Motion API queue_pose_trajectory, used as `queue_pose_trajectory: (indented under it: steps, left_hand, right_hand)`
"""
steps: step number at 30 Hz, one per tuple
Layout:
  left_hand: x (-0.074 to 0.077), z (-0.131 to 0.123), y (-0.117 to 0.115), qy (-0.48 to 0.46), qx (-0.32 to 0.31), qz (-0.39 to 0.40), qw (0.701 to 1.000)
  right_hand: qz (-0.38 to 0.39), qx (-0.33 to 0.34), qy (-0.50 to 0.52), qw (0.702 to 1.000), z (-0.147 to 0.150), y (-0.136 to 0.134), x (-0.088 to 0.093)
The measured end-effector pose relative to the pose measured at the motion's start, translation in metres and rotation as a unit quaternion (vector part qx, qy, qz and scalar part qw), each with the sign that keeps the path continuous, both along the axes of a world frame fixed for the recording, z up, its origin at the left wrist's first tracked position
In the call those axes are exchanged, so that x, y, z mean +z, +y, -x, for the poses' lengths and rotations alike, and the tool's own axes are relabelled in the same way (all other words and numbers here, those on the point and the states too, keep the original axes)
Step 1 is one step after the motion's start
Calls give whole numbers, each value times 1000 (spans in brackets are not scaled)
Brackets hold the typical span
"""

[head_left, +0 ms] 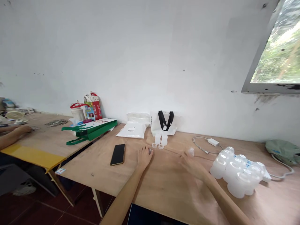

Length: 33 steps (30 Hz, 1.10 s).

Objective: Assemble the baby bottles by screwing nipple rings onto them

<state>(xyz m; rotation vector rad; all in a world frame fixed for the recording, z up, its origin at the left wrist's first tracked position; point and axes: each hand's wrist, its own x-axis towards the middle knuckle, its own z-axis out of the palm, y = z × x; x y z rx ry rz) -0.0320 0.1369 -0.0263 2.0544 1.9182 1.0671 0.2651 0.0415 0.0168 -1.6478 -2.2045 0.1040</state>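
My left hand [144,158] rests on the wooden table, with a small clear cap-like piece [150,151] between its thumb and index finger. Motion smears my right hand [193,165], so its fingers are hard to make out. Just beyond its fingertips is a small rounded translucent piece [191,152]; whether they touch it I cannot tell. Past my left hand, a white ring [154,145] and a second white ring [161,146] lie in front of two small translucent white bottles [164,139]. To the right of my right hand stand several frosted bottles [239,184] with clear rounded tops.
A black phone [117,154] lies left of my left hand. Against the wall are white plastic packages [132,129] and a white bag [174,126] with black handles. A white cable adapter [213,142] sits behind the bottles. On the neighbouring table are a green bag [93,131] and another person's hand [24,129].
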Motion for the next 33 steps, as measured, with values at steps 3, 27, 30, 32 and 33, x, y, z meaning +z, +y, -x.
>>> queue_pose_trajectory:
  steps: [3,27,30,32,33]
  left_hand:
    - [2,3,1,-20,-29,-10,999]
    - [17,-1,-19,-31,-244,18,969]
    - [16,1,-16,-52,-216,19,975]
    - [15,3,-13,-57,-202,23,978]
    - [14,4,-11,-55,-199,26,978]
  right_hand:
    - [-49,-129,10,990,-13,30,3]
    - [-101,-152,187,965,-29,57,-52]
    - [-142,-156,191,959,-26,53,-43]
    - [-160,-134,184,960,-22,47,-37]
    - [-167,-119,176,963,-20,43,-35]
